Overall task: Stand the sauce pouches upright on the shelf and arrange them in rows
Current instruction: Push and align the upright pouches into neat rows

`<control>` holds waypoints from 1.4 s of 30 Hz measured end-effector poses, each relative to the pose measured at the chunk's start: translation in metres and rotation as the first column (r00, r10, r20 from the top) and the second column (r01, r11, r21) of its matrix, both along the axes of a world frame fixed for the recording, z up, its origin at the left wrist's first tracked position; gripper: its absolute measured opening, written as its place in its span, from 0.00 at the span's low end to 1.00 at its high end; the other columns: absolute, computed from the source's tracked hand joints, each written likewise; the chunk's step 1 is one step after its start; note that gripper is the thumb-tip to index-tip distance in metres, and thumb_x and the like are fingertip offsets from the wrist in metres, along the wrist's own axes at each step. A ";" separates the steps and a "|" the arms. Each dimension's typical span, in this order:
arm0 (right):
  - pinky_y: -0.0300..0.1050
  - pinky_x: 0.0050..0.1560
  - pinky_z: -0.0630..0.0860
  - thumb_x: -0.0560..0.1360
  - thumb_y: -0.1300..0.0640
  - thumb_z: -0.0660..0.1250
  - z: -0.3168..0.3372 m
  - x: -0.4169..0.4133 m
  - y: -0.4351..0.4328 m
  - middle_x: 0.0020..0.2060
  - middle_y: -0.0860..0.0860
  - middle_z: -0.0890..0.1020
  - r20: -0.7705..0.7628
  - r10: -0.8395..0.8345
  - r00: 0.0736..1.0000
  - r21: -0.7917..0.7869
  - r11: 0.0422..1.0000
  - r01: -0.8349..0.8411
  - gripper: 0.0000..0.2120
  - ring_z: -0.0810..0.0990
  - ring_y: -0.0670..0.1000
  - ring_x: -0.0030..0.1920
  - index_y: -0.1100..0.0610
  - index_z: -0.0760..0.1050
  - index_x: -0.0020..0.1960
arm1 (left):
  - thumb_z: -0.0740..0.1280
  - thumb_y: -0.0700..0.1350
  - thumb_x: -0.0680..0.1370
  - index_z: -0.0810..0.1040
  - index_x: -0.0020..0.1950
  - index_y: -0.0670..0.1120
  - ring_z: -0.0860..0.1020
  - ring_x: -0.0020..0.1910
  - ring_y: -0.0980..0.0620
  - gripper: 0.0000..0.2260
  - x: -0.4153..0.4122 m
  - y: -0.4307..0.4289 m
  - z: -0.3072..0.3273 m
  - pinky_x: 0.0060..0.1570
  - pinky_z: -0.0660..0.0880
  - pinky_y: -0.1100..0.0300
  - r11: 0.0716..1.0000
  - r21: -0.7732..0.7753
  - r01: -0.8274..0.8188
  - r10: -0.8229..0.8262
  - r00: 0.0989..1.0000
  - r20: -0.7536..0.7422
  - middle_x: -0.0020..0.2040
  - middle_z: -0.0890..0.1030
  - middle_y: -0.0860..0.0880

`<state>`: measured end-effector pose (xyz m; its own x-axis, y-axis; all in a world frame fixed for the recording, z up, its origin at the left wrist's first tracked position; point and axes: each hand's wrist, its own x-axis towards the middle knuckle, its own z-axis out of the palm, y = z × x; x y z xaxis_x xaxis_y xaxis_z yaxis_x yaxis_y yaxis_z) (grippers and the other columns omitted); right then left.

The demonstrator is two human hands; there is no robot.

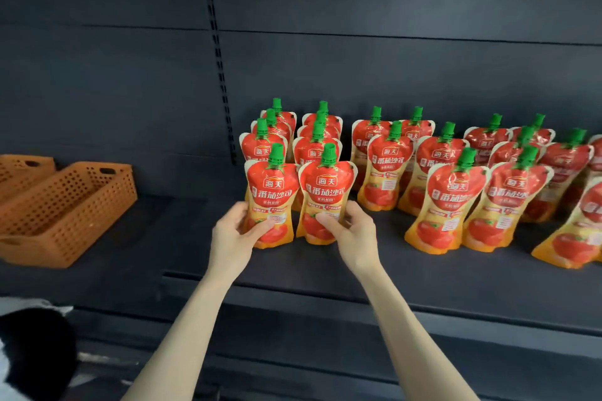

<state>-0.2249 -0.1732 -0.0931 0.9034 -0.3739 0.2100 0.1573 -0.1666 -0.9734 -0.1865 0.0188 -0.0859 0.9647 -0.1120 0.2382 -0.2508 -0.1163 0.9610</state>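
Dim, even light; glare on the glossy pouches, and wide-angle bending with blur at the edges.

rear pouches mostly hidden, rightmost pouch cut off

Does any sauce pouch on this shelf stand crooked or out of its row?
The two left columns look straight; the left hand grips the left front pouch, the right hand the right front pouch. Further right the other pouches are staggered, not in clear rows, and several lean. The pouch at the right edge tilts most.
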 end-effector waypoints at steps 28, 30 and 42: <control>0.20 0.44 0.70 0.73 0.58 0.70 -0.015 0.024 0.017 0.53 0.46 0.79 -0.092 -0.095 0.991 -0.262 0.963 0.068 0.17 0.76 0.39 0.50 0.55 0.70 0.59 | 0.73 0.45 0.72 0.71 0.61 0.47 0.76 0.50 0.59 0.20 0.060 0.027 -0.020 0.43 0.71 0.73 0.971 0.181 0.156 -0.159 0.987 0.002 0.53 0.77 0.55; 0.21 0.44 0.70 0.73 0.58 0.70 -0.015 0.024 0.017 0.53 0.45 0.78 -0.090 -0.086 0.992 -0.256 0.965 0.061 0.17 0.77 0.40 0.50 0.54 0.69 0.59 | 0.73 0.45 0.72 0.71 0.61 0.47 0.76 0.50 0.58 0.20 0.060 0.026 -0.020 0.42 0.71 0.73 0.972 0.185 0.147 -0.150 0.989 0.007 0.54 0.77 0.55; 0.22 0.44 0.72 0.72 0.58 0.71 -0.014 0.023 0.018 0.53 0.47 0.78 -0.088 -0.106 0.991 -0.248 0.965 0.081 0.19 0.76 0.38 0.49 0.57 0.69 0.59 | 0.73 0.45 0.72 0.70 0.62 0.45 0.76 0.52 0.57 0.21 0.060 0.024 -0.021 0.42 0.70 0.74 0.970 0.207 0.126 -0.134 0.991 0.024 0.55 0.77 0.54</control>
<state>-0.2016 -0.1557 -0.1075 0.8879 -0.4061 0.2160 0.0344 -0.4096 -0.9116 -0.1269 0.0429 -0.1069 0.9293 -0.2863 0.2332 -0.3125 -0.2733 0.9098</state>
